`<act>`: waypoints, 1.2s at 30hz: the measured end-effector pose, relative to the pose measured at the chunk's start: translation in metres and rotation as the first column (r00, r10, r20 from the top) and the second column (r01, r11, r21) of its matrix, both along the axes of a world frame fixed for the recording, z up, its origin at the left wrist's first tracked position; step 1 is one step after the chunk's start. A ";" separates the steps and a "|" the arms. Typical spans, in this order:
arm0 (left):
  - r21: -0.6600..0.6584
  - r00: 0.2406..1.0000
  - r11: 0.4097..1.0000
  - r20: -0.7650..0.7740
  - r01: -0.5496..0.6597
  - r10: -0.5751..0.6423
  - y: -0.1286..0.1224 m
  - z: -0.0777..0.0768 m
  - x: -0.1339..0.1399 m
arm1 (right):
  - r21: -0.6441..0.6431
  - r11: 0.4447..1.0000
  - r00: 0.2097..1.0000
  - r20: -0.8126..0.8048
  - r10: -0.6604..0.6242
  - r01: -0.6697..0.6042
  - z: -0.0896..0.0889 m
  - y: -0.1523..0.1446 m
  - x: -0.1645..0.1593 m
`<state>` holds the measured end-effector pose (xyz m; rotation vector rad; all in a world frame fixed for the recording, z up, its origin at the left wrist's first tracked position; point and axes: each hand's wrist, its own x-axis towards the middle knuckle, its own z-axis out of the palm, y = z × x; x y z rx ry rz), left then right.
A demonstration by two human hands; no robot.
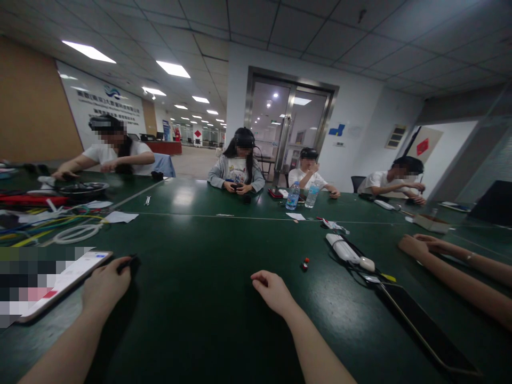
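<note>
My left hand point(107, 282) rests on the dark green table beside the right edge of a tablet or large phone point(66, 285) with a lit screen, partly blurred out. Its thumb and fingers close on a small black object point(131, 261), whose kind I cannot make out. My right hand point(272, 292) lies on the table near the middle, fingers curled together and pointing left. Whatever its palm may hold is hidden. To the right of that hand sits a tiny red and dark item point(305, 264), apart from the fingers.
A white power strip point(343, 248) with a plug and cables lies at right, near a dark-screened phone point(424, 325). Another person's hands point(420, 246) rest farther right. Colored cables point(52, 229) spread at left. Two water bottles point(293, 196) stand across the table, where several people sit.
</note>
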<state>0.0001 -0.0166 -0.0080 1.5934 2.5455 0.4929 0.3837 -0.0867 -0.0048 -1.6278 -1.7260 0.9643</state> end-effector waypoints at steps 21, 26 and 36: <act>-0.016 1.000 1.000 0.003 0.000 0.000 0.001 0.001 0.000 | 0.020 1.000 1.000 0.000 0.008 -0.008 -0.002 0.000 0.000; -0.002 1.000 1.000 0.013 0.007 -0.007 0.000 0.001 0.000 | 0.019 1.000 1.000 0.006 0.008 -0.008 -0.002 0.001 0.000; 0.054 0.996 0.996 0.052 0.071 -0.074 -0.010 0.009 0.004 | 0.009 1.000 1.000 -0.004 -0.003 0.003 -0.002 0.002 -0.001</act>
